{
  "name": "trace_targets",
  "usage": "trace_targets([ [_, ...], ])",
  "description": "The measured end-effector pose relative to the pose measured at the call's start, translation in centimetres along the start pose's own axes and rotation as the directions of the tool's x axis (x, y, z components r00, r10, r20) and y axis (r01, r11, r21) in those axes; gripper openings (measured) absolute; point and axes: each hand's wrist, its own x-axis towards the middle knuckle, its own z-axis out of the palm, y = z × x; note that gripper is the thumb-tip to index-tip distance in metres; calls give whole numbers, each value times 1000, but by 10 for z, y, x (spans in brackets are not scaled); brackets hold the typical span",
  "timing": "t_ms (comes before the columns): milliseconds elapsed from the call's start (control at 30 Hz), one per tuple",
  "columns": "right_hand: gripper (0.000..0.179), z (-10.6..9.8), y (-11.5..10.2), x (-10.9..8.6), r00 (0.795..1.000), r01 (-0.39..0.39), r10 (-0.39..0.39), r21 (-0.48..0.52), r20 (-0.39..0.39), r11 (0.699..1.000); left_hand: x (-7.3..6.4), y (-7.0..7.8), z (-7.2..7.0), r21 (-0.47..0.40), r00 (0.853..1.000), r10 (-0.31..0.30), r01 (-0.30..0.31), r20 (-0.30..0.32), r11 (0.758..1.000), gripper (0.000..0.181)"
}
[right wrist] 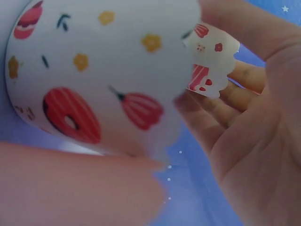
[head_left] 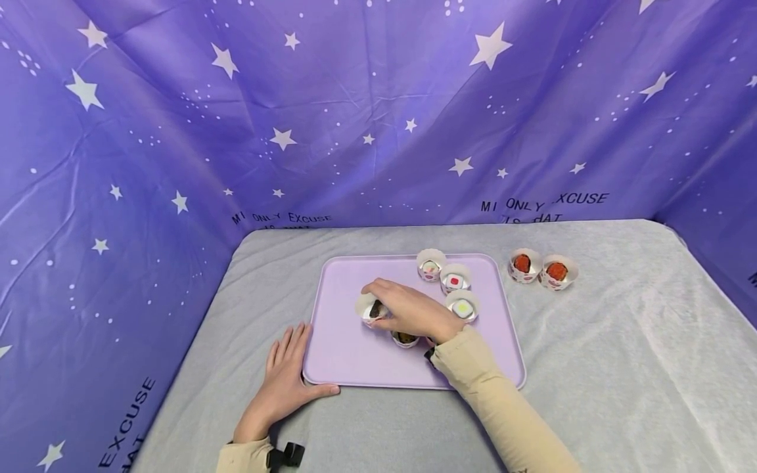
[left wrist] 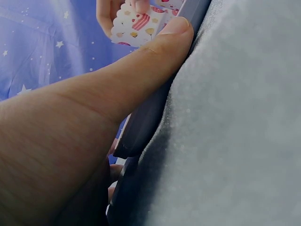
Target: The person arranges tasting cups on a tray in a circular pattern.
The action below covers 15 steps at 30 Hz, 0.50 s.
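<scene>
My right hand (head_left: 408,309) reaches over the tray and grips a white paper baking cup (head_left: 367,320) by its sides, thumb at the near side. Something dark and white, like a sushi piece (head_left: 376,309), sits inside that cup. Its printed wall (right wrist: 214,59) shows between the fingers in the right wrist view. Just in front stands another cup (head_left: 405,343) with a dark filling, partly under the hand. My left hand (head_left: 282,381) lies at the lilac tray's (head_left: 349,361) front left corner, fingers straight along the side and thumb (left wrist: 176,28) on the front rim.
Toward the tray's right stand cups with a pale roll (head_left: 431,267), a red-centred piece (head_left: 455,281) and a yellow-centred piece (head_left: 463,308). Off the tray, two cups with orange-topped pieces (head_left: 522,264) stand on the grey cloth (head_left: 615,355). A purple starry curtain (head_left: 367,98) hangs behind.
</scene>
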Motion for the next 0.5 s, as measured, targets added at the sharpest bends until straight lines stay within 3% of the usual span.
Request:
trace_targets([
  [500,52,5,5,1,1000,-27,27,-19,5,999,0,-1,0,0,1000,-5,5,8,1000,129],
])
